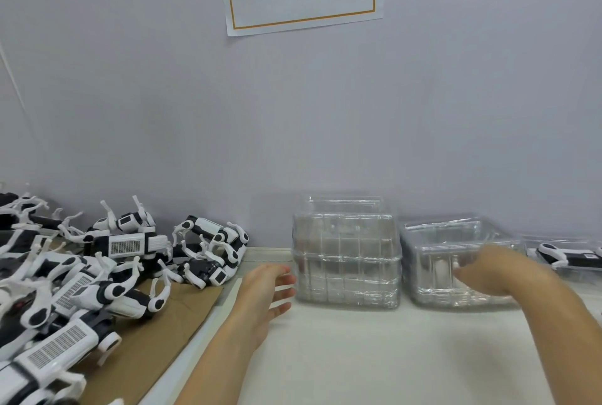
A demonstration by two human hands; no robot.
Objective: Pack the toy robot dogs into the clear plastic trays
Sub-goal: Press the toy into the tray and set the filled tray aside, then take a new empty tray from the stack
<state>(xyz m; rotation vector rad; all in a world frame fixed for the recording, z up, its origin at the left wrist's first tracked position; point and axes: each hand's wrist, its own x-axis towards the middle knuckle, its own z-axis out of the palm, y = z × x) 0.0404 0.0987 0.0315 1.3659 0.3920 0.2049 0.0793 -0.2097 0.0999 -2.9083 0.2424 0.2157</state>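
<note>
Reaching at centre, left hand (265, 290) shows spread fingers beside the tray stack (347, 261); right hand (482, 271) is blurred, its fingers' state indeterminate, at the lower trays (456, 238).

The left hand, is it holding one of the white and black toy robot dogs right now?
No, the left hand is open and empty beside the stack of clear plastic trays.

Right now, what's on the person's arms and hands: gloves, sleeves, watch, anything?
Nothing worn that shows. The left hand and right hand are bare, no gloves or rings visible. Both forearms are bare to the frame's lower edge, with no sleeve, watch or wristband in view. The image is slightly blurred, so small markings can't be ruled out.
</note>
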